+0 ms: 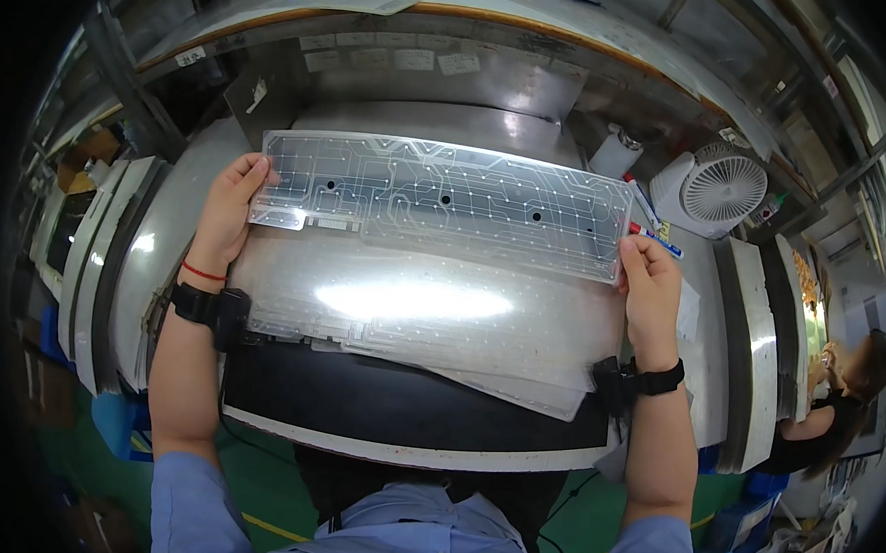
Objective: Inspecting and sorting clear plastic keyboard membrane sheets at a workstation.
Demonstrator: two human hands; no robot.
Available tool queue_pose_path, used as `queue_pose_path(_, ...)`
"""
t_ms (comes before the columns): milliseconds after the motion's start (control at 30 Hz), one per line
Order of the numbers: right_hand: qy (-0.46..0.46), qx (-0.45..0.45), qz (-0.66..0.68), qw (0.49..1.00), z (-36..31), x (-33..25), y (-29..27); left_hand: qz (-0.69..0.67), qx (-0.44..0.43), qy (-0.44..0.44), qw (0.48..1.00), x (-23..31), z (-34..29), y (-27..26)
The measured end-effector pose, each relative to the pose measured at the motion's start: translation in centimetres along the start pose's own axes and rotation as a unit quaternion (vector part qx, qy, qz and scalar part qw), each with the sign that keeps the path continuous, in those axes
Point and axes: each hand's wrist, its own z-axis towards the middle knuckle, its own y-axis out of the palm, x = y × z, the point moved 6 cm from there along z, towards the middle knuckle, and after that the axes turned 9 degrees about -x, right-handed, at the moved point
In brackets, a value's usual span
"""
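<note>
A clear keyboard membrane sheet [487, 194] with pale printed circuit lines and several black dots is stretched level between my two hands. My left hand [230, 205] pinches its left end, thumb and fingers closed on the edge. At the opposite end, my right hand [653, 288] grips the lower right corner the same way. Beneath it lies a pile of similar clear sheets [460, 342], with a bright glare across the top. One sheet in the pile sticks out askew toward the lower right. The pile rests partly on a black mat [376, 398].
A white fan [723, 191] stands at the back right, beside a white bottle [617, 151] and a red-and-blue marker [660, 242]. Stacked sheets [93, 268] flank the bench on the left, and more [745, 342] on the right. Another person [836, 422] is at far right.
</note>
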Motion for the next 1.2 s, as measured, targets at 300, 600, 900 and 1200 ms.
queue_pose_path(300, -0.001, -0.01, 0.019, 1.0, 0.0, 0.0, 0.0, -0.011, 0.011, -0.017, 1.0, 0.1, -0.2, -0.1)
queue_pose_path(600, 0.0, -0.006, 0.024, 1.0, -0.1, -0.1, -0.1, -0.016, 0.01, -0.016, 1.0, 0.1, -0.2, -0.1)
queue_pose_path(900, -0.034, 0.024, 0.019, 0.999, -0.2, -0.4, -0.8, -0.018, -0.009, 0.01, 1.0, 0.6, -0.2, 0.2)
queue_pose_path(1200, -0.074, 0.035, 0.049, 0.995, -0.7, -1.7, -0.7, -0.039, -0.05, 0.035, 0.997, 0.6, -0.3, -0.1)
